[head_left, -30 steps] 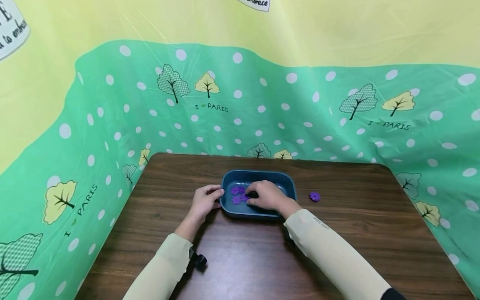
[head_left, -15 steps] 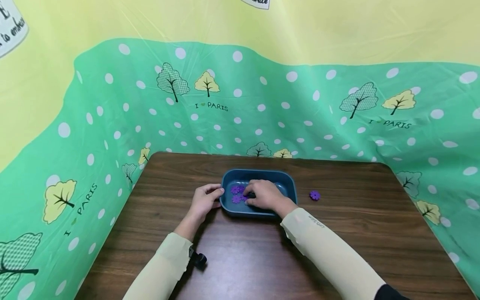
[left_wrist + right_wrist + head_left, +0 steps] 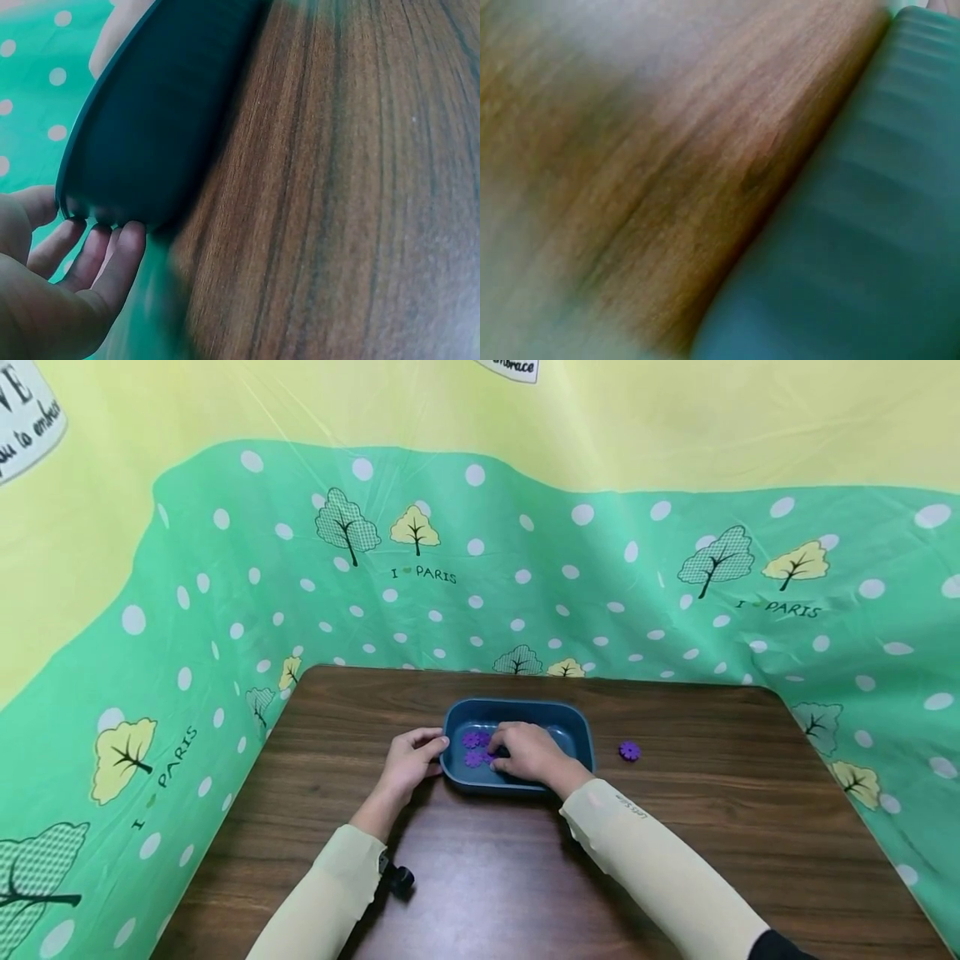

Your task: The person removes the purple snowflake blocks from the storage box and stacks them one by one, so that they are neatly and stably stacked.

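1. Right hand (image 3: 527, 752), shifted barely leftward within the past second: fingers bent over purple flower-shaped pieces (image 3: 473, 760) inside the blue rounded rectangular box (image 3: 495, 790); any pinch cannot be told. Work there appears unfinished.
2. Lone purple piece (image 3: 629, 751): on the brown wood-grain table (image 3: 480, 877), beside the box.
3. Left hand (image 3: 405, 767): grip clamped on the box's end; only the left wrist view shows the fingertips rowed against its outer wall.

A dotted green and yellow cloth (image 3: 555, 552) hangs behind and beside a brown wood-grain table (image 3: 495, 877)
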Action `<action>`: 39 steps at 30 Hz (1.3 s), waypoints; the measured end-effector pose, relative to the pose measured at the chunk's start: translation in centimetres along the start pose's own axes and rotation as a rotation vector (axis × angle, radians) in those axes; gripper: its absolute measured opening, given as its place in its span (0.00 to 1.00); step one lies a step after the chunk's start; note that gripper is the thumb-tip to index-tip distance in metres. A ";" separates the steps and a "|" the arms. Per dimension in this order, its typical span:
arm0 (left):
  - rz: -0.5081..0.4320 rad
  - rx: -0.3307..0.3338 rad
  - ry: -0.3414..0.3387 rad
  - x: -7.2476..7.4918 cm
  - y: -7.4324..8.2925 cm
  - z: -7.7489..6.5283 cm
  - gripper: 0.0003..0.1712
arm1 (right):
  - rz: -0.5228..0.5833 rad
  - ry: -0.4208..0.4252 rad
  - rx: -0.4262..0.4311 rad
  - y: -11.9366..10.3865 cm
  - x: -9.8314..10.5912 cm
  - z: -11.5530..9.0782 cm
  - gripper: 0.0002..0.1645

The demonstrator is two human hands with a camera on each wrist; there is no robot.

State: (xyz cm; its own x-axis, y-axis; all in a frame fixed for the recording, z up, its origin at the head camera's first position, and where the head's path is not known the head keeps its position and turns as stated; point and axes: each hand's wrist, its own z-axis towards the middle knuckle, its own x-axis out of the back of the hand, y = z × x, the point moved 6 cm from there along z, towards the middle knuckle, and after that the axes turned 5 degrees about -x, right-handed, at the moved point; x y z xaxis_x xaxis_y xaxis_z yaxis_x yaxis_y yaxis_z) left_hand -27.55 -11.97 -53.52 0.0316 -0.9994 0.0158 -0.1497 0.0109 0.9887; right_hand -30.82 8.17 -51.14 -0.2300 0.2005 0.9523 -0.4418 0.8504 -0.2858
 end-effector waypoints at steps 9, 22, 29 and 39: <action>-0.009 -0.006 0.005 0.0 -0.1 0.0 0.20 | 0.042 -0.008 0.004 0.0 0.0 0.2 0.14; -0.015 -0.005 0.006 -0.1 -0.2 -0.1 0.19 | 0.064 -0.028 0.016 0.1 0.1 0.2 0.15; -0.012 -0.005 0.010 -0.1 -0.2 0.0 0.19 | 0.124 0.002 0.051 0.5 0.7 0.0 0.15; -0.010 0.000 0.001 0.0 -0.3 0.1 0.20 | 0.176 0.027 0.048 1.3 2.2 -0.7 0.16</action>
State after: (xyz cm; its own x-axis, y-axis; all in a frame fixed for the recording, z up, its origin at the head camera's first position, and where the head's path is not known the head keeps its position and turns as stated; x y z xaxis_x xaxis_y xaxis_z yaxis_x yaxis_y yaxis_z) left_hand -27.63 -11.95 -53.82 0.0338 -0.9994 0.0059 -0.1493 0.0008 0.9888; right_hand -31.26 10.04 -49.34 -0.2846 0.3574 0.8895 -0.4376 0.7771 -0.4523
